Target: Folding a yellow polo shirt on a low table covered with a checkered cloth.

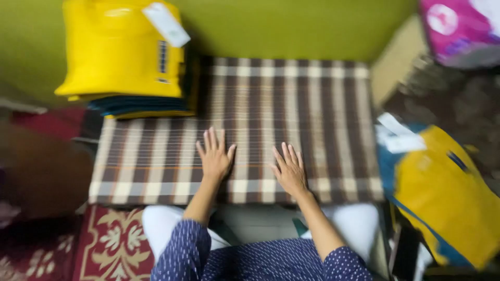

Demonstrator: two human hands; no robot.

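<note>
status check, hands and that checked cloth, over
Left hand and right hand flat, open on brown checked cloth. Yellow folded garment stack sits on its far-left corner.

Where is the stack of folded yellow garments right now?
In the head view the yellow stack sits at upper left, overlapping the far left corner of the checked cloth, beyond the left hand resting flat on that cloth.

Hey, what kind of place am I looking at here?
Probably a home workspace or small garment shop, with the person sitting on the floor. Both hands, left and right, lie flat on a checked cloth, beside a stack of tagged yellow garments, with a patterned red rug below.
</note>
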